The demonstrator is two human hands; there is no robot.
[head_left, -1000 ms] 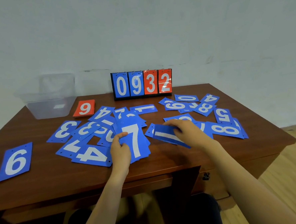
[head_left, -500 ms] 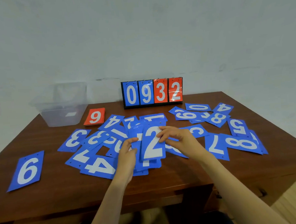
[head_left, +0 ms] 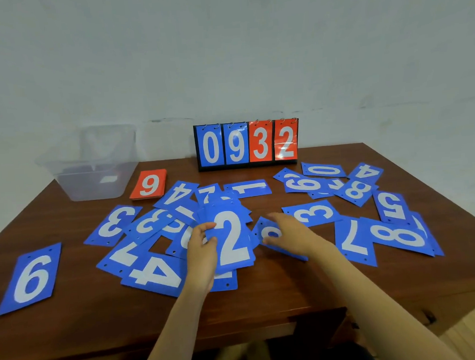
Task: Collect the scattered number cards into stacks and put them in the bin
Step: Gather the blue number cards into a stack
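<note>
- The stack of blue cards (head_left: 230,240) sits at the middle of the table, near the front edge, with a white 2 on top and facing the person.
- The left hand (head_left: 202,254) grips that stack by its left edge, thumb curled over the top card and fingers tucked underneath.
- More blue edges fan out above and below the 2, so the stack is loose and not squared up.
- The right hand (head_left: 288,232) is just to the right of the stack, fingers loose and spread, holding nothing.
- It's over a blue card (head_left: 270,235) with a round digit that is partly covered; the hand is blurred, so I can't tell whether the fingertips touch it.
- Left of the stack there's a heap of overlapping blue cards, with a big 4 (head_left: 153,274) nearest the front and a 3 (head_left: 114,223) further back.
- A lone 6 (head_left: 31,278) lies well apart, near the table's left edge.
- To the right lie a sideways 3 (head_left: 313,212), a 7 (head_left: 354,239) and an 8 (head_left: 398,236), the 8 overlapping the 7.
- Behind those there's a 5 (head_left: 392,206), another 8 (head_left: 356,192), a 4 (head_left: 366,172) and a 0 (head_left: 324,171).
- The clear plastic bin (head_left: 92,186) stands at the back left corner.
- A neat red stack (head_left: 149,185) showing a 6 lies just beside the bin, on its right.
- A flip scoreboard (head_left: 246,144) stands upright at the back centre, reading 0 9 3 2.
- Everything rests on the dark wooden table (head_left: 266,303).
</note>
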